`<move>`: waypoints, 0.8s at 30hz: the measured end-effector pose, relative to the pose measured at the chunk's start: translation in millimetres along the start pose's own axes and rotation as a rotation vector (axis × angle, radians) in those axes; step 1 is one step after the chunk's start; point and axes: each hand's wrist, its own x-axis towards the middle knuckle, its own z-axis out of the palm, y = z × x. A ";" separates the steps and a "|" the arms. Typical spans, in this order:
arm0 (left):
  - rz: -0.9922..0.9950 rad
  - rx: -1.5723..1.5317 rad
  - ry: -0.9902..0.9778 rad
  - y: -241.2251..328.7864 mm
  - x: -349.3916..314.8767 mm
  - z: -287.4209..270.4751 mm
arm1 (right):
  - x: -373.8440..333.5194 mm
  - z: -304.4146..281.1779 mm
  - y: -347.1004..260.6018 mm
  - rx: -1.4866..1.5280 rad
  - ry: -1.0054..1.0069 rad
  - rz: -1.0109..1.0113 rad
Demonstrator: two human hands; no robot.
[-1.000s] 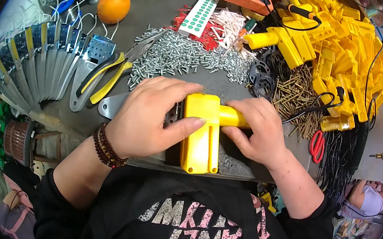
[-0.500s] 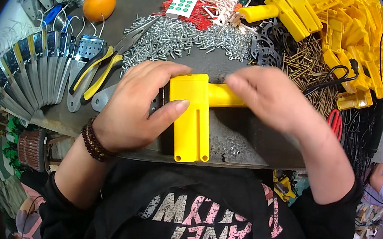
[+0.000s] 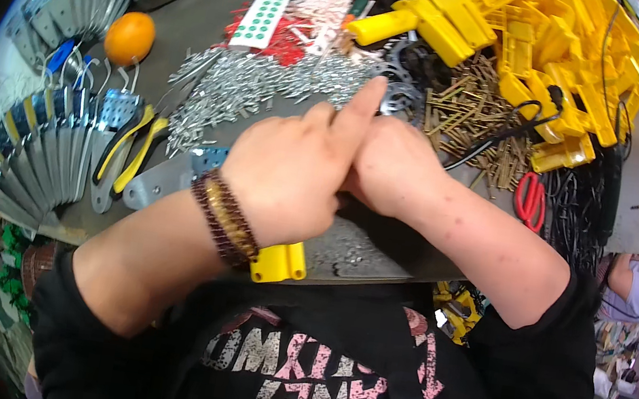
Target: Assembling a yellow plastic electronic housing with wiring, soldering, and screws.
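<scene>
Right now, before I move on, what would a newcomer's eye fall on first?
Probably the heap of yellow casings, a big bright patch at the upper right. Next, the left hand and right hand, meeting mid-picture, with a yellow casing partly hidden below them at the table's near edge. The orange also stands out, upper left, near the fanned metal plates.

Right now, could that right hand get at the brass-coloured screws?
Probably yes: the right hand is near the brass-coloured screws, which lie mostly uncovered; only a black cable crosses them. The left hand lies away from that path.
</scene>
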 end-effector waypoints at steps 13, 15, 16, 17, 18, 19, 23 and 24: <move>0.020 0.107 -0.073 10.8 5.6 6.8 | -30.9 -61.5 108.7 -0.363 0.137 0.070; 0.012 0.108 -0.073 9.9 4.4 6.3 | -27.8 -58.8 112.3 -0.446 0.110 0.012; 0.015 0.106 -0.070 10.7 4.9 6.3 | -27.9 -58.9 116.5 -0.448 0.110 0.011; 0.016 0.106 -0.068 10.6 4.6 7.6 | -28.4 -59.1 121.6 -0.450 0.172 -0.036; 0.077 0.072 0.037 9.8 3.9 9.9 | -29.5 -60.0 124.5 -0.452 0.234 -0.082; 0.133 0.039 0.138 8.6 3.4 11.4 | -29.0 -66.3 119.2 -0.449 0.235 -0.083; 0.192 -0.129 0.323 3.1 5.1 12.8 | -24.9 -83.6 79.9 0.558 0.431 0.169; 0.193 -0.380 0.374 -2.6 5.4 14.6 | -21.1 -79.2 55.5 0.748 0.292 0.114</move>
